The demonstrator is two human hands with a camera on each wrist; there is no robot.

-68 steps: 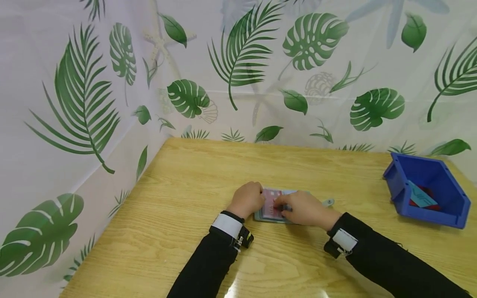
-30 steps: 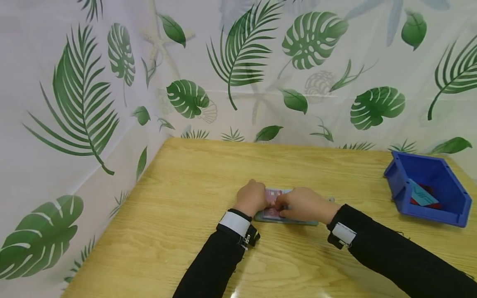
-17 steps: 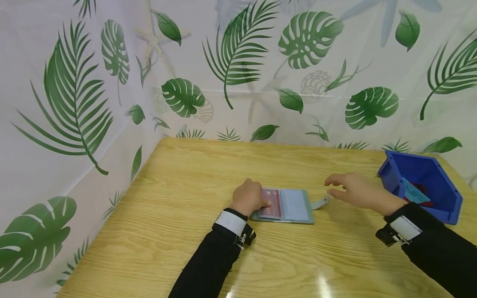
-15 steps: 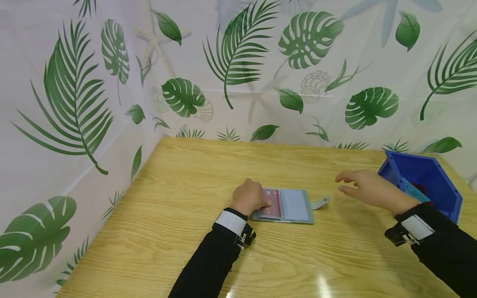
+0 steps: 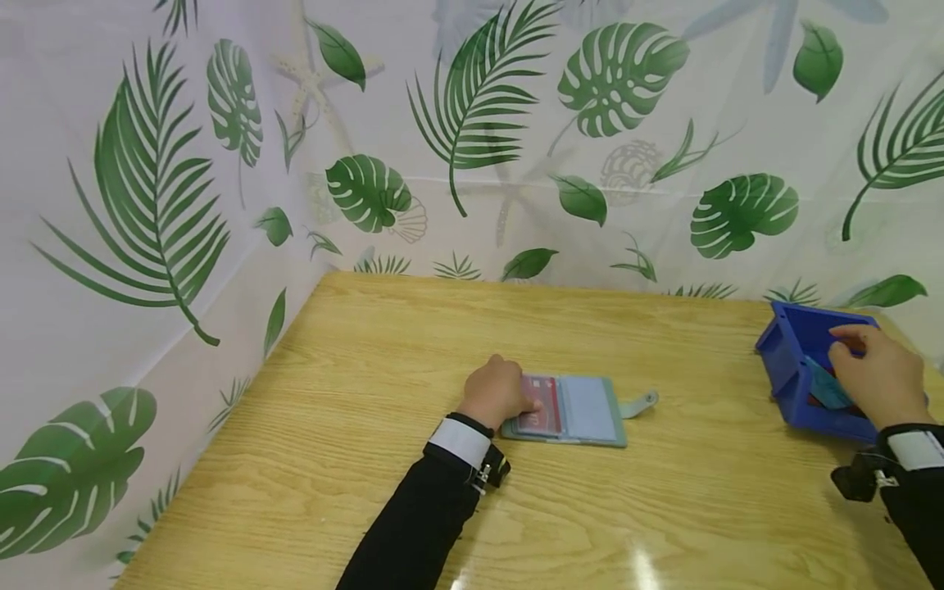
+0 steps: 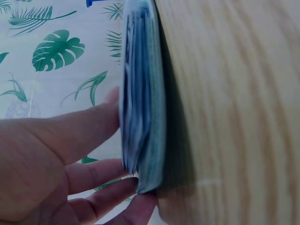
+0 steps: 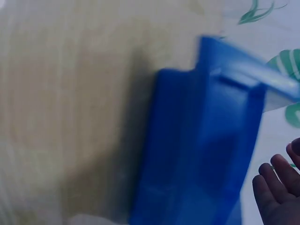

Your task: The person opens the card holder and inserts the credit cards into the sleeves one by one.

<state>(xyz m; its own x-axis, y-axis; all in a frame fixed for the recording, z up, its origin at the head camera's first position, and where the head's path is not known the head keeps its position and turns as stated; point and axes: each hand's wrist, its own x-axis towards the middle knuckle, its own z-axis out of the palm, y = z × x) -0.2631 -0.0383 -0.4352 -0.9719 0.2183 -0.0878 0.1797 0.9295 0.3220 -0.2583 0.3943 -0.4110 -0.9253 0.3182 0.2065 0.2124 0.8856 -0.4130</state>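
A pale green card holder [image 5: 599, 410] lies opened flat on the table, its strap with a snap [image 5: 640, 403] pointing right. A reddish card [image 5: 547, 414] sits in a clear sleeve on its left side. My left hand [image 5: 492, 392] pinches the holder's left edge, thumb on top. In the left wrist view, the holder's stacked sleeves [image 6: 138, 93] rise between thumb and fingers. Over the blue bin [image 5: 791, 393] hovers my right hand [image 5: 881, 373], fingers loosely bent. A teal card [image 5: 824, 387] and something red show inside, partly hidden by the hand.
The wooden table [image 5: 413, 328] extends around the holder and under the bin at the right. A white cloth [image 5: 516, 213] printed with green leaves hangs behind the table and along its left side.
My right hand pressed at the card in the holder, then left it and moved right to above the blue bin. My left hand has stayed on the holder's left edge.
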